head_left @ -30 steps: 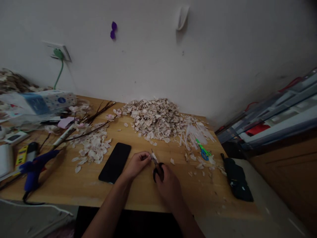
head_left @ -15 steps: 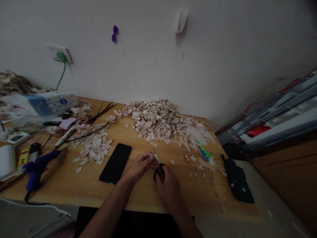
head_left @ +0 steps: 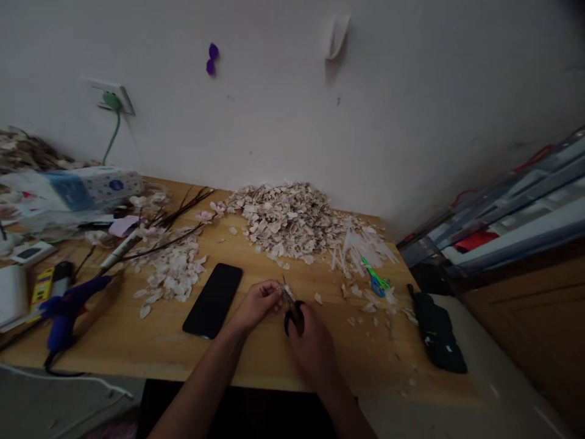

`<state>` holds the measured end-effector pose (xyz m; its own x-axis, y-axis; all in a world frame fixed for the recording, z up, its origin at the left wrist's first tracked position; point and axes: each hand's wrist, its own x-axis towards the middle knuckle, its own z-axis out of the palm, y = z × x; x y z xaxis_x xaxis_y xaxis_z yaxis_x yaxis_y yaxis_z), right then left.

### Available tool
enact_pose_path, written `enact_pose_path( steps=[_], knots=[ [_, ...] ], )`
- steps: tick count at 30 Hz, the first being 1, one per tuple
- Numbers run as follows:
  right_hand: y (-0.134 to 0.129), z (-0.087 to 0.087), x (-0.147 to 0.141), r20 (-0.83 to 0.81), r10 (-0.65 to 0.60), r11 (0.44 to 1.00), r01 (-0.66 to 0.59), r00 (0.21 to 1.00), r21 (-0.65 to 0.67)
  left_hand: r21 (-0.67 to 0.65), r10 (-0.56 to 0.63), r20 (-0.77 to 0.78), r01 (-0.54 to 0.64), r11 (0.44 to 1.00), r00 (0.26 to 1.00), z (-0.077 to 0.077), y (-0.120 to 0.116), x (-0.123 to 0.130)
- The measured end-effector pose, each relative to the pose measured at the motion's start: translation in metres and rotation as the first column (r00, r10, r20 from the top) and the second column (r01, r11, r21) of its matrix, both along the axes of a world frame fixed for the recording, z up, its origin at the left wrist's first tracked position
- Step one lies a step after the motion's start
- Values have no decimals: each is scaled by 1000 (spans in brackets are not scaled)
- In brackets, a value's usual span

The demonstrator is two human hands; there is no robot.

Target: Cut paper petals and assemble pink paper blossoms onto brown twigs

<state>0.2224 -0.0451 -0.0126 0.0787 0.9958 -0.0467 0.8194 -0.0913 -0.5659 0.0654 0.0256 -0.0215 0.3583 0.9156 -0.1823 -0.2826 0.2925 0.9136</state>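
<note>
With fingers wrapped round the black handles, my right hand (head_left: 313,341) grips a pair of scissors (head_left: 290,302), blades pointing away from me. My left hand (head_left: 260,303) is closed in a pinch right beside the blades. A small pale petal (head_left: 287,290) shows at its fingertips against the blades; its far part is hidden. Beyond both hands rises a large heap of dried-looking pale petals (head_left: 287,219). Left of my left hand lies a black phone (head_left: 213,300), with a smaller scatter of petals (head_left: 173,277) behind it.
Green and blue scissors (head_left: 375,277) lie at the right beside white strips (head_left: 365,247). A dark green pouch (head_left: 441,335) sits on the right edge. At the left are a blue glue gun (head_left: 68,311), flower-bearing twigs (head_left: 173,244) and a tissue pack (head_left: 95,188). A wall (head_left: 274,122) closes the back.
The scissor blades look closer together than before. Both hands stay in nearly the same place, and the view has shifted very slightly.
</note>
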Motion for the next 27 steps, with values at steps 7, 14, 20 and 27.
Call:
enact_pose_path(
  steps=[7,14,20,27],
  knots=[
    [-1,5,6,23,32,999,-31,999,-36,18,-45,-83,47,999,996,-2,2,-4],
    [1,7,13,66,109,994,-106,992,-41,0,-113,-125,113,994,986,-1,4,-8],
    [0,4,12,47,77,997,-75,996,-28,-28,-114,-111,111,993,987,1,4,-9],
    [-1,6,11,45,85,996,-84,995,-27,-9,-87,-150,86,996,985,4,2,-8]
  ],
)
